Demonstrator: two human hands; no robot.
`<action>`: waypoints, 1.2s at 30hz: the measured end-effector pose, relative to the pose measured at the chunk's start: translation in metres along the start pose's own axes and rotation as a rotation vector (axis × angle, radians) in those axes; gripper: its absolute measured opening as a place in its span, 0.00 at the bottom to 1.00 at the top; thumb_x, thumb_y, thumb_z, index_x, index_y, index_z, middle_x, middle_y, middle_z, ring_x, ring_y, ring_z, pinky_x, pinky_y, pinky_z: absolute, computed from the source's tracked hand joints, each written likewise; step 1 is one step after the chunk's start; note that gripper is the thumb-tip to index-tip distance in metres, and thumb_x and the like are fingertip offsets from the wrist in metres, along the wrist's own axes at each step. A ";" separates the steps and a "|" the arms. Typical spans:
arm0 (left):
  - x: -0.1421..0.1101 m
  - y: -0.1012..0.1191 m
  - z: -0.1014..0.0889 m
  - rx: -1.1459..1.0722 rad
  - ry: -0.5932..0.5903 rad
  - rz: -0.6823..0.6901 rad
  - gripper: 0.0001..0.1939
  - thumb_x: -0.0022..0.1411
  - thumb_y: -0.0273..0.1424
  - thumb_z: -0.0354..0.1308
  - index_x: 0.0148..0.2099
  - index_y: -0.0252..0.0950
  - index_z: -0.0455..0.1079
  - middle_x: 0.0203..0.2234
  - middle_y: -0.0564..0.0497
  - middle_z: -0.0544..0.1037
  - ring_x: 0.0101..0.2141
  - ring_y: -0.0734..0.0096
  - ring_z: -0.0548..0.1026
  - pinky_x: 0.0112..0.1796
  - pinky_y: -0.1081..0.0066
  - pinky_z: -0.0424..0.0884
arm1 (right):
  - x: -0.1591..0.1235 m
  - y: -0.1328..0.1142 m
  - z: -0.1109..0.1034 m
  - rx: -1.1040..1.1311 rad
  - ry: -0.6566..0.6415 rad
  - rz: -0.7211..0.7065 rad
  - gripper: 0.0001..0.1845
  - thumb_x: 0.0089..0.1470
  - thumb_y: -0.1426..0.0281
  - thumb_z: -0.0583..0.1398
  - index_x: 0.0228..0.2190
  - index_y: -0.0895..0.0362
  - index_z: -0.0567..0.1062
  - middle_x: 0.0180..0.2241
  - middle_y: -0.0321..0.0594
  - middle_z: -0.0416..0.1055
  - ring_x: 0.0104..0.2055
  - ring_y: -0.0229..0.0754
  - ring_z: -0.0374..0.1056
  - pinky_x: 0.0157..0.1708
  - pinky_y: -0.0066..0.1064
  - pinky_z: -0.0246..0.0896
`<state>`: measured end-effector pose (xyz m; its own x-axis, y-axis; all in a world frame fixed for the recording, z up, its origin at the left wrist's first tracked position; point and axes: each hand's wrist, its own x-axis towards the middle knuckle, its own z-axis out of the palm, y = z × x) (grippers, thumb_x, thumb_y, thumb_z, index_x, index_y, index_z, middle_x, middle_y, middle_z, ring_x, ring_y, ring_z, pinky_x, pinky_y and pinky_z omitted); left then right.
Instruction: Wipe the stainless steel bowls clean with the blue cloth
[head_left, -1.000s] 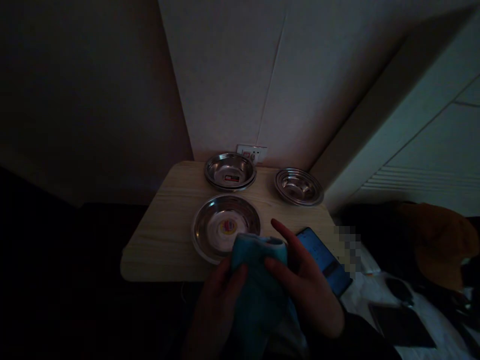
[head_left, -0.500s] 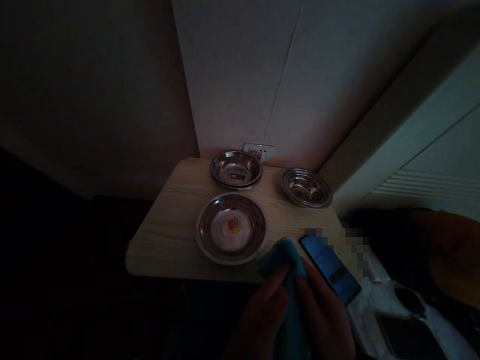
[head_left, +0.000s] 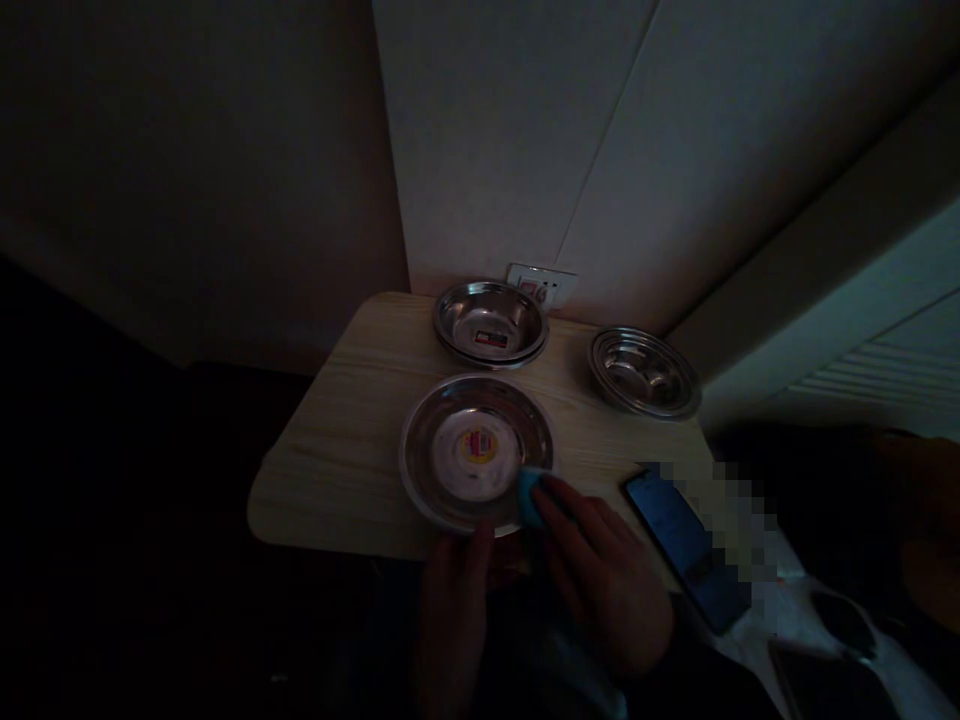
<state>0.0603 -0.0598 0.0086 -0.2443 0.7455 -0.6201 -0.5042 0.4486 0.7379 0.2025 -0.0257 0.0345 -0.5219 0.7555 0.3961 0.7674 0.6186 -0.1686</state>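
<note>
A round steel dish (head_left: 442,490) with a yellow and red sticker lies near the table's front edge. My left hand (head_left: 459,600) grips its near rim, thumb on top and fingers underneath, partly hidden. In my right hand (head_left: 607,575) is a blue-green cloth (head_left: 531,497), pressed by the fingers against the dish's right front rim. The rest of the cloth hangs below in shadow. Behind stand stacked steel bowls (head_left: 491,318), the upper one with a dark label.
On the wooden table (head_left: 337,430), more nested steel bowls (head_left: 643,372) sit at the back right. A smartphone (head_left: 686,550) lies right of my right hand. A wall socket (head_left: 541,284) is behind the bowls. Dark flat items lie at lower right.
Both hands held the cloth in front of the dish. Now my left hand has moved left and taken the dish's rim, and my right hand has brought the cloth onto it.
</note>
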 end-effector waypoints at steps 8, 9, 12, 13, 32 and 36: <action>0.009 0.001 -0.006 0.032 0.065 0.009 0.18 0.53 0.45 0.58 0.30 0.33 0.71 0.24 0.48 0.79 0.28 0.64 0.77 0.34 0.66 0.70 | 0.006 0.002 0.006 0.043 -0.087 -0.073 0.15 0.61 0.71 0.51 0.44 0.58 0.74 0.44 0.46 0.74 0.40 0.45 0.69 0.37 0.37 0.66; 0.010 0.001 -0.007 0.058 0.068 0.019 0.19 0.53 0.46 0.58 0.30 0.33 0.71 0.24 0.48 0.79 0.28 0.65 0.76 0.33 0.67 0.69 | 0.008 0.002 0.006 0.047 -0.083 -0.072 0.14 0.60 0.71 0.52 0.44 0.58 0.75 0.43 0.46 0.74 0.39 0.45 0.68 0.37 0.37 0.65; 0.013 0.002 -0.008 0.116 0.076 0.053 0.19 0.53 0.47 0.57 0.28 0.34 0.70 0.24 0.49 0.78 0.27 0.65 0.75 0.32 0.67 0.68 | 0.019 -0.005 0.009 0.097 -0.111 -0.053 0.12 0.58 0.71 0.56 0.42 0.57 0.75 0.40 0.44 0.75 0.38 0.45 0.68 0.36 0.37 0.64; 0.013 0.003 -0.009 0.141 0.092 0.059 0.19 0.53 0.47 0.57 0.28 0.34 0.70 0.24 0.49 0.78 0.27 0.65 0.75 0.32 0.67 0.68 | 0.023 -0.008 0.010 0.127 -0.128 -0.049 0.11 0.58 0.71 0.56 0.41 0.56 0.76 0.39 0.43 0.75 0.38 0.44 0.67 0.36 0.36 0.63; 0.014 0.007 -0.012 0.199 0.136 0.152 0.19 0.56 0.45 0.55 0.22 0.36 0.63 0.13 0.58 0.64 0.18 0.77 0.61 0.21 0.75 0.57 | 0.027 -0.003 0.010 0.149 -0.185 -0.084 0.07 0.55 0.72 0.59 0.37 0.53 0.76 0.37 0.36 0.76 0.37 0.44 0.64 0.33 0.36 0.52; 0.014 0.008 -0.010 0.235 0.124 0.186 0.18 0.56 0.43 0.55 0.22 0.36 0.63 0.13 0.58 0.65 0.18 0.78 0.61 0.21 0.76 0.57 | 0.027 -0.002 0.011 0.179 -0.183 -0.074 0.08 0.56 0.72 0.58 0.37 0.54 0.76 0.37 0.37 0.76 0.37 0.43 0.63 0.34 0.36 0.54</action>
<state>0.0447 -0.0511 0.0031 -0.4207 0.7661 -0.4859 -0.2399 0.4226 0.8740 0.1830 -0.0040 0.0358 -0.6450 0.7233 0.2466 0.6552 0.6896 -0.3085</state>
